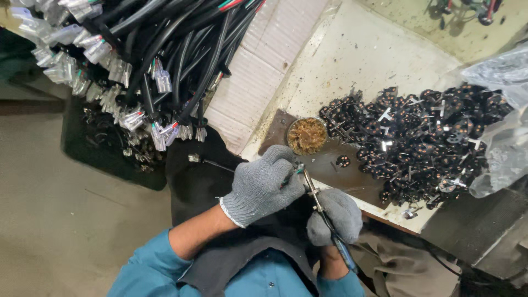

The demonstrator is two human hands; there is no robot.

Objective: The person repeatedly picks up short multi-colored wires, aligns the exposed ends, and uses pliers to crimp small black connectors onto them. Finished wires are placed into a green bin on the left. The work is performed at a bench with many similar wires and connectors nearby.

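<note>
Left hand (263, 184) in grey knit glove closed on a thin wire end, right hand (334, 215) gripping blue-handled soldering iron (324, 212) w/ tip at that wire betw. both hands; big pile of small black round parts (418, 140) right of hands on worktop (352, 60), bundle of black cables (159, 60) up-left, so much seems left.

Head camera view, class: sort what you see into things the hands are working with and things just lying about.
In use:
left hand, holding a wire end
right hand, holding a soldering iron
brass wool pot

Lying about:
pile of black discs
hanging cable bundle
clear plastic bag
</note>
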